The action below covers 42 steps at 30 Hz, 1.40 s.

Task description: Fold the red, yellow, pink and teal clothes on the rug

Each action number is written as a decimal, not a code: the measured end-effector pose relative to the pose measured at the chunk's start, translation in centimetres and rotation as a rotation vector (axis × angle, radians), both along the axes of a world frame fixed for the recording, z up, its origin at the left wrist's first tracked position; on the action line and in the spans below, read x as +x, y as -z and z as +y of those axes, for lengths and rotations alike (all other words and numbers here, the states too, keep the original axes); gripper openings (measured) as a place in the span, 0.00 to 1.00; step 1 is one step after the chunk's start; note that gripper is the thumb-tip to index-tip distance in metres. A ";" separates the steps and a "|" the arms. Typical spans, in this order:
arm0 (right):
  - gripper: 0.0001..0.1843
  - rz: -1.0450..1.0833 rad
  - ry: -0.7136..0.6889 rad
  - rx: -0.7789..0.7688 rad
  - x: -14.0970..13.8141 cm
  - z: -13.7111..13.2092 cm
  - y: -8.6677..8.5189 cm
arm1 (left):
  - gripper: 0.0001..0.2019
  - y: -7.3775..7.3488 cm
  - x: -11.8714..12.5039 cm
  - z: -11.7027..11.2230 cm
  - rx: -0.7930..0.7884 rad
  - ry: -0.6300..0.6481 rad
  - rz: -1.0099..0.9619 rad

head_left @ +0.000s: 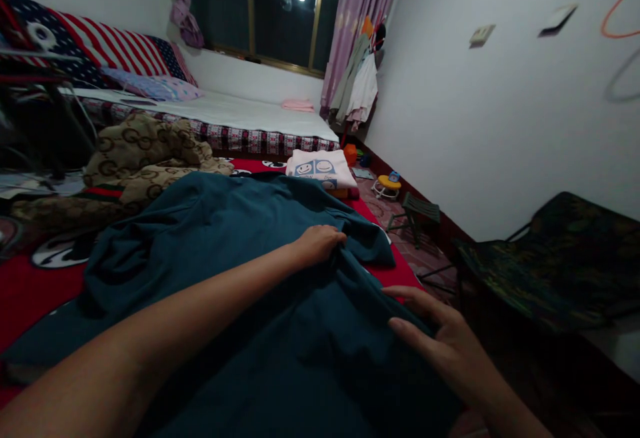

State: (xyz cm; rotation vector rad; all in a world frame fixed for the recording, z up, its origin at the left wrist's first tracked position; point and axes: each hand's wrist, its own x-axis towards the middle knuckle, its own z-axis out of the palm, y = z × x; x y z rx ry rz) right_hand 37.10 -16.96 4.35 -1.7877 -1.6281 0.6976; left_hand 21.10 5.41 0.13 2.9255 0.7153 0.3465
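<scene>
A dark teal garment [240,238] lies spread over a red patterned bed cover [30,291]. My left hand [320,243] reaches across it and pinches a fold of the teal cloth near its far right edge, fingers closed. My right hand [435,331] rests at the garment's near right edge with the fingers stretched out and pressed on the cloth, the thumb under a fold.
A brown patterned blanket [145,158] is heaped at the left. A folded white garment with blue faces [320,168] lies beyond the teal one. A second bed [235,115] stands behind. A dark folding chair [560,258] and a small stool [417,211] are on the right.
</scene>
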 end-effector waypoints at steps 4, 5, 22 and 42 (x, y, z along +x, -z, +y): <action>0.17 -0.171 -0.056 -0.180 3.3 -0.8 1.4 | 0.27 0.6 -2.9 -0.3 -0.095 -0.073 -0.204; 0.17 -0.304 -0.078 -0.247 4.1 -0.9 1.8 | 0.30 0.8 -4.0 -0.2 -0.102 -0.080 -0.175; 0.28 -0.538 0.136 0.203 0.8 25.9 4.2 | 0.29 6.7 -13.9 0.9 0.036 -0.663 0.049; 0.23 -0.812 0.233 0.408 -3.7 32.0 4.7 | 0.28 6.7 -13.9 0.6 -0.018 -0.537 -0.007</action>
